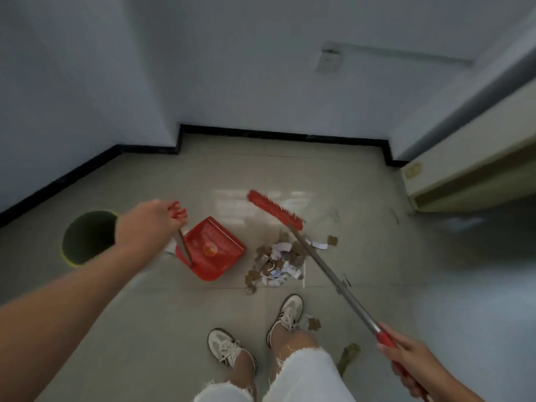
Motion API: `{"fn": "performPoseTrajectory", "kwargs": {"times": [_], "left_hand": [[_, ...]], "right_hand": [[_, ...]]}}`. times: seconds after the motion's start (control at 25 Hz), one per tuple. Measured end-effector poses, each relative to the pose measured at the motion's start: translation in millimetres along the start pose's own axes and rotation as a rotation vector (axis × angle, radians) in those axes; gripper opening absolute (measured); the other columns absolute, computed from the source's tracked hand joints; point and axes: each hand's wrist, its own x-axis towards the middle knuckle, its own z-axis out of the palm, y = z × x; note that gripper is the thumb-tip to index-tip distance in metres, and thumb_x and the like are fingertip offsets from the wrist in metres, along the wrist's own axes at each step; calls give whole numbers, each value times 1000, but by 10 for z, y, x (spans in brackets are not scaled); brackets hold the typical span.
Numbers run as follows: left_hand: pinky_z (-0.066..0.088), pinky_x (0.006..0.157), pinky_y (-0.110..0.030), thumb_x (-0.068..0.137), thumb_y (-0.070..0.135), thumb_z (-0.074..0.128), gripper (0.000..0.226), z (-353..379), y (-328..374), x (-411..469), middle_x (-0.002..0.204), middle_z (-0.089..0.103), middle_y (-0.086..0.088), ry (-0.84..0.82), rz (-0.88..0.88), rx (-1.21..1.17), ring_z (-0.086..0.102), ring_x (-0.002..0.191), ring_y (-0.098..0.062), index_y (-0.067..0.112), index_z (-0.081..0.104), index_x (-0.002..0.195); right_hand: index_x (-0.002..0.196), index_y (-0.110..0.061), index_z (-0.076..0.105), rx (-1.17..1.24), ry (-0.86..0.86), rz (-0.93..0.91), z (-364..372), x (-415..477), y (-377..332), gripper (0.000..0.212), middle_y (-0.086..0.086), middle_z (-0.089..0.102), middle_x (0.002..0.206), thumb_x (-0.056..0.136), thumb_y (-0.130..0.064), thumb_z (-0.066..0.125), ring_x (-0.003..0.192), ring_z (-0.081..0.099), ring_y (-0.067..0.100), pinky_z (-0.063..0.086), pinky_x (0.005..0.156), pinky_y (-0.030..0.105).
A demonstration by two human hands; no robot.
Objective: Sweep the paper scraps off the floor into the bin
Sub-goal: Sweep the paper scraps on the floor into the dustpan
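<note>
A heap of white and brown paper scraps (280,261) lies on the tiled floor ahead of my feet. To its left stands a red dustpan (213,248), mouth toward the heap, and my left hand (148,224) grips the red top of its upright handle. My right hand (412,361) holds the red grip of a broom, whose metal pole (327,271) crosses over the heap. The red broom head (275,208) hangs just beyond the scraps. A round dark bin (87,236) with a yellow-green rim sits at the left, partly behind my left forearm.
Stray brown scraps lie near my right shoe (314,323) and by my right leg (349,353). White walls with black skirting (278,134) close the alcove ahead and on the left. A cream cabinet (470,169) stands at the right.
</note>
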Motion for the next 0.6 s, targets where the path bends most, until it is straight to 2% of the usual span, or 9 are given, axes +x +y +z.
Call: {"fn": "performPoseTrajectory", "kwargs": {"times": [0.16, 0.32, 0.44, 0.6], "left_hand": [[51, 70, -36, 76, 53, 68, 26, -209, 568, 144, 87, 71, -6, 66, 239, 62, 66, 82, -33, 27, 68, 79], [52, 59, -35, 77, 47, 71, 26, -151, 1468, 244, 74, 72, -6, 180, 589, 178, 67, 66, -33, 25, 73, 89], [50, 54, -34, 77, 44, 73, 25, -1, 2285, 361, 68, 70, -9, 252, 693, 194, 66, 62, -35, 21, 73, 88], [48, 50, -32, 76, 42, 75, 23, 349, 3315, 506, 67, 70, -5, 241, 841, 244, 66, 58, -33, 23, 73, 89]], "right_hand": [[135, -35, 52, 226, 114, -23, -387, -144, 222, 51, 8, 43, 54, 90, -14, 62, 37, 33, 14, 29, 39, 19], [140, -32, 47, 338, 243, -42, -884, 57, 300, 54, 17, 49, 63, 91, -12, 59, 37, 33, 15, 29, 38, 20], [143, -25, 44, 373, 356, -16, -1372, 313, 336, 55, 16, 50, 61, 92, -7, 56, 35, 32, 14, 29, 35, 19], [146, -23, 37, 346, 453, 48, -2295, 870, 432, 54, 13, 47, 64, 96, -11, 49, 41, 33, 16, 29, 37, 21]]}}
